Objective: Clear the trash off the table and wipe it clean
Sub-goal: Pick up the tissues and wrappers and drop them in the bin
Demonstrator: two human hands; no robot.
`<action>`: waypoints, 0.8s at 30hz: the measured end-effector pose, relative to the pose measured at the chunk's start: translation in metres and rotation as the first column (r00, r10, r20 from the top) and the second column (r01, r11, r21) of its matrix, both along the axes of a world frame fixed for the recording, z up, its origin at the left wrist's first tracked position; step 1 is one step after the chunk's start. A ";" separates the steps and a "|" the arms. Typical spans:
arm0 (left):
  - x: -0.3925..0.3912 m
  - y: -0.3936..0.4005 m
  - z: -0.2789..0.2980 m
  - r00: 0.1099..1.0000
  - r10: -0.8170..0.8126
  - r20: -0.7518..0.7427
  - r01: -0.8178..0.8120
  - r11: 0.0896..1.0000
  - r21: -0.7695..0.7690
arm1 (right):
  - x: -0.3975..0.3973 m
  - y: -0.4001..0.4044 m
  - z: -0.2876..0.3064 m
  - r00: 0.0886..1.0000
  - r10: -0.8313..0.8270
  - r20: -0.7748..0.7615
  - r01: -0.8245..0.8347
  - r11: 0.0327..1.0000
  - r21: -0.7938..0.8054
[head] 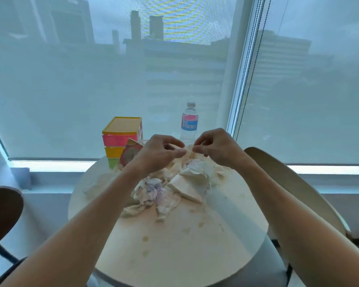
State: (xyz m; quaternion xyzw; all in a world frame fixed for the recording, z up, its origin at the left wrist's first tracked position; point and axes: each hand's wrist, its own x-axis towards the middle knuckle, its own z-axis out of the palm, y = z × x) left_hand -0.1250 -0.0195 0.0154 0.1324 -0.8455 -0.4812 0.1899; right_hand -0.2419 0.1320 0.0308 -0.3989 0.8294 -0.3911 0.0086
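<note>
A pile of crumpled white tissues and paper scraps [153,193] lies at the middle of the round pale table [174,245]. A folded white paper piece [184,188] rests on the pile's right side. My left hand [158,152] and my right hand [216,148] hover over the pile's far end, fingertips pinched close together on a thin crumpled wrapper [188,151] between them. Small brownish stains [145,238] dot the near part of the tabletop.
A colourful stack of boxes [121,139] and a small printed packet [131,153] stand at the table's far left. A water bottle [189,123] stands at the far edge by the window. Chair backs sit at the left [2,214] and right [288,183].
</note>
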 end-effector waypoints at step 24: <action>-0.019 0.028 -0.030 0.986 0.074 0.147 0.028 0.807 -0.590 | 0.005 0.071 0.016 0.985 0.017 0.175 0.009 0.989 -0.146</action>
